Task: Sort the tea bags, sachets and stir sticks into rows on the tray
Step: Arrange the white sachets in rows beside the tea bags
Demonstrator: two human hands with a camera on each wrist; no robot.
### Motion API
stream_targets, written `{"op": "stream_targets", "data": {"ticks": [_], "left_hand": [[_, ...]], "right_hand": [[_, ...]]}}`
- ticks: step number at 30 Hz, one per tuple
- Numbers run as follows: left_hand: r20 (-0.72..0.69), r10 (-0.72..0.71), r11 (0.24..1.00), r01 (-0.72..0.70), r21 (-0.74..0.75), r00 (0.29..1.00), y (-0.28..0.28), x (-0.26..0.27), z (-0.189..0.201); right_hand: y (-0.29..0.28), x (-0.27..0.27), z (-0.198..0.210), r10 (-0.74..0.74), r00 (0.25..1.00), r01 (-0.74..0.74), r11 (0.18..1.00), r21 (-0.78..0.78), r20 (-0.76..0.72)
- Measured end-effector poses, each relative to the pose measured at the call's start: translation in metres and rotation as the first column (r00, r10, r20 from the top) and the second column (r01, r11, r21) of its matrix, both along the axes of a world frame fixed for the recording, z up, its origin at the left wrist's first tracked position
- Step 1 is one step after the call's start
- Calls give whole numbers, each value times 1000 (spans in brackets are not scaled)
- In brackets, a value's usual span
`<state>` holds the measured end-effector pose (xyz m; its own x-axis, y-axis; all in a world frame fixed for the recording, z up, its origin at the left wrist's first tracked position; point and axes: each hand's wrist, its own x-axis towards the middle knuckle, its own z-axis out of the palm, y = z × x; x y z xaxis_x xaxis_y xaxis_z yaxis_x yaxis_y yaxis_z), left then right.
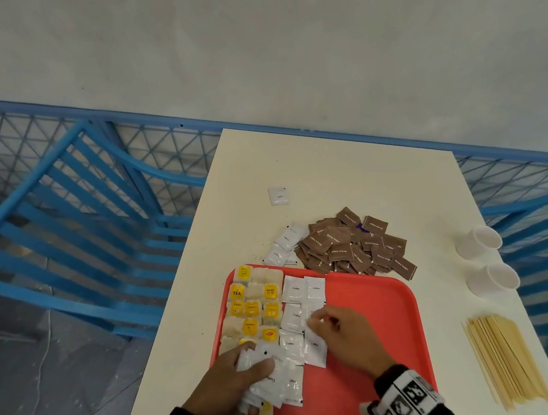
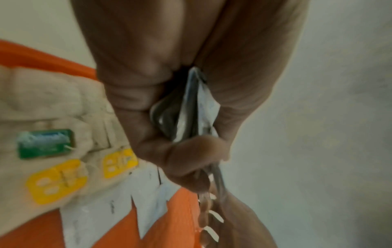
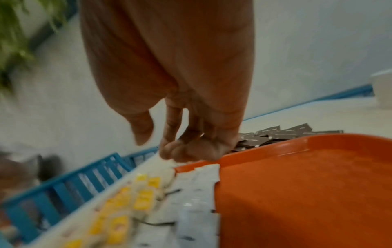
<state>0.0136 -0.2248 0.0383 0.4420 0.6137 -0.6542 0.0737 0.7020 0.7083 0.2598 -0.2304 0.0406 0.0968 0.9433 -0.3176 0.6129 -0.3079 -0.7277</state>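
My left hand (image 1: pixel 231 374) grips a bundle of white sachets (image 1: pixel 272 373) over the tray's (image 1: pixel 382 314) near left corner. My right hand (image 1: pixel 343 336) pinches one sachet in the white row; its fingertips hide the sachet's edge. Tea bags (image 1: pixel 250 310) fill the left columns, running away from me. The tray's right half is free. The sticks (image 1: pixel 505 358) lie right, pointing away.

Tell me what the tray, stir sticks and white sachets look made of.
Tray: likely moulded plastic, red-orange, with a finely textured floor and rounded raised rim. Stir sticks: pale, thin, flat strips, probably wood. White sachets: glossy, crinkled, probably plastic or foil laminate; the stack in the left hand shows silvery edges.
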Motion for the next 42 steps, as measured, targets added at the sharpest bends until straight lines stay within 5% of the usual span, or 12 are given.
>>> {"op": "stream_targets", "data": {"ticks": [3, 7, 11, 19, 27, 33, 38, 42], "left_hand": [[9, -24, 997, 24, 69, 1000, 4, 19, 9], [-22, -16, 992, 18, 129, 1000, 5, 41, 13], [37, 15, 994, -19, 110, 999, 5, 44, 17], [229, 31, 999, -33, 4, 973, 0, 49, 28], [83, 65, 980, -79, 182, 994, 9, 59, 38], [-39, -40, 944, 50, 327, 998, 34, 66, 54], [-166, -225, 864, 276, 422, 960, 47, 72, 60], [-192, -274, 847, 331, 416, 942, 43, 75, 57]], "right_hand": [[-14, -20, 21, 73, 982, -82, 996, -46, -172], [-15, -12, 23, -71, 995, 71, 998, -1, -73], [-24, -8, 41, -111, 927, 82, 992, -94, -358], [-29, -4, 51, -226, 845, 176, 973, -146, -485], [-40, 1, 57, -304, 736, 247, 952, -179, -604], [-36, 23, 63, -156, 830, 69, 982, -178, -535], [-28, 27, 64, -95, 908, 83, 995, -46, -408], [-32, 27, 57, -62, 940, 23, 993, -118, -335]]}}
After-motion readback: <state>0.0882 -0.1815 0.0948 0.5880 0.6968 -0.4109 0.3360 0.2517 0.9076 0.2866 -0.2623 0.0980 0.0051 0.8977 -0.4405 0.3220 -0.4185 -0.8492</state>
